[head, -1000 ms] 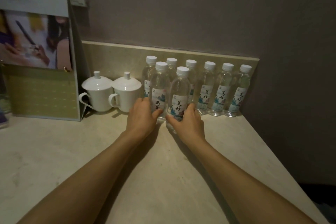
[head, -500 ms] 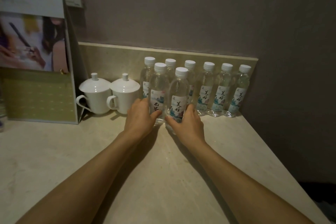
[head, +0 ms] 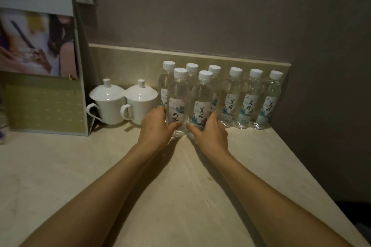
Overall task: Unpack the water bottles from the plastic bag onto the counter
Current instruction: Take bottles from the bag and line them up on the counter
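Both hands were down at the front pair of bottles. The left hand [head: 155,126] curled round the left front bottle [head: 177,98], thumb across its base; the right hand [head: 210,132] wrapped the right front bottle [head: 202,102] the same way. Both bottles stood upright on the counter [head: 180,186], touching or nearly so, hard to tell in that dim light. Six more bottles [head: 251,94] lined the backsplash [head: 128,62] behind. Two lidded white cups [head: 124,102] sat just left, beside a paper bag [head: 44,86].
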Action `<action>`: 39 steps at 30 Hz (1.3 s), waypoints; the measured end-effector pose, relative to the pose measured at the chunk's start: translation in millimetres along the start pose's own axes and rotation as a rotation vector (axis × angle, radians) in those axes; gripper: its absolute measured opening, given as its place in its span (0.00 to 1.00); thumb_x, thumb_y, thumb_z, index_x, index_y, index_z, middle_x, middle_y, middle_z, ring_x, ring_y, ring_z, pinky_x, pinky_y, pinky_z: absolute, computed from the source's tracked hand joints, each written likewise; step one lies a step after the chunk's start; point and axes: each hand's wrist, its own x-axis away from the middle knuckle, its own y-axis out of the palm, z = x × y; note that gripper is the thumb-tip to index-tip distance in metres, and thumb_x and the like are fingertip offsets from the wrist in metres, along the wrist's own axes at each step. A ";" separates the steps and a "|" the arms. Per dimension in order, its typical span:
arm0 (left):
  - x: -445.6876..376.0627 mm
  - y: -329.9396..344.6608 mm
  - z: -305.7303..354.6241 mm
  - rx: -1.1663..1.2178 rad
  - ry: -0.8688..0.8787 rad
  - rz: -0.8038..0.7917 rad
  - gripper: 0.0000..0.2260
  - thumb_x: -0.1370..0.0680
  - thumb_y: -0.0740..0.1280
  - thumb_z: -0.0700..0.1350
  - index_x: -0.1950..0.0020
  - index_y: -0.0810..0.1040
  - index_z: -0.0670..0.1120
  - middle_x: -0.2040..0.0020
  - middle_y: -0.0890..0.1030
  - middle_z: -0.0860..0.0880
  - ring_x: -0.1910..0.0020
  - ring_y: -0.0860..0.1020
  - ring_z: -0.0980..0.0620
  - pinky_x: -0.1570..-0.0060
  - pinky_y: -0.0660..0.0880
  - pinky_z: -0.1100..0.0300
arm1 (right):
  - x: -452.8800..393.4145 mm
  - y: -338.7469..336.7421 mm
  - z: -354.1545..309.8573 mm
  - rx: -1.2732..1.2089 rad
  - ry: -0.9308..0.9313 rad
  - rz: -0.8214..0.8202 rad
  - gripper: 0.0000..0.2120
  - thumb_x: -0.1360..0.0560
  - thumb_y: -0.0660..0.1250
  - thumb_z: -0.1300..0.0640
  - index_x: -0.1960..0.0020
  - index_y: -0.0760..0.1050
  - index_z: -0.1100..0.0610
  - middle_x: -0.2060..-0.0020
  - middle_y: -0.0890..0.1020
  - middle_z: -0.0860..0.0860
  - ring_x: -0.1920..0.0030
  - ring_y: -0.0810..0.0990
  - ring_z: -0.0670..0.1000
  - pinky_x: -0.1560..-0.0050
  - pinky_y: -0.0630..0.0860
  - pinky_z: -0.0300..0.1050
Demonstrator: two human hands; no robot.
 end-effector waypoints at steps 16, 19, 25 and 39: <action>1.1 -0.3 -2.0 0.033 0.005 -0.011 0.17 0.27 0.75 0.49 0.42 0.78 0.46 0.46 0.82 0.48 0.49 0.80 0.49 0.48 0.80 0.49 | 0.3 -5.6 -4.3 -0.002 0.008 -0.026 0.27 0.27 0.70 0.42 0.35 0.65 0.55 0.37 0.77 0.54 0.37 0.76 0.59 0.41 0.76 0.60; 0.5 0.9 -2.1 0.029 0.000 -0.013 0.17 0.27 0.75 0.49 0.42 0.77 0.46 0.46 0.82 0.47 0.48 0.81 0.48 0.47 0.80 0.48 | -0.3 -6.2 -4.7 -0.009 0.011 -0.028 0.26 0.27 0.70 0.43 0.37 0.66 0.55 0.39 0.78 0.54 0.39 0.77 0.58 0.42 0.77 0.59; 1.0 1.8 -2.1 0.017 0.013 -0.022 0.18 0.27 0.74 0.50 0.40 0.77 0.46 0.44 0.81 0.47 0.47 0.80 0.48 0.46 0.80 0.47 | 1.3 -4.9 -5.2 0.019 0.003 -0.012 0.25 0.26 0.69 0.43 0.38 0.66 0.55 0.40 0.78 0.54 0.41 0.78 0.58 0.44 0.78 0.56; 3.0 1.7 1.8 -0.032 0.024 -0.051 0.20 0.25 0.73 0.50 0.36 0.77 0.46 0.41 0.81 0.45 0.44 0.80 0.46 0.43 0.78 0.46 | 1.2 -10.7 -9.2 0.008 0.009 -0.069 0.30 0.25 0.69 0.44 0.32 0.64 0.60 0.36 0.76 0.57 0.37 0.76 0.60 0.39 0.75 0.56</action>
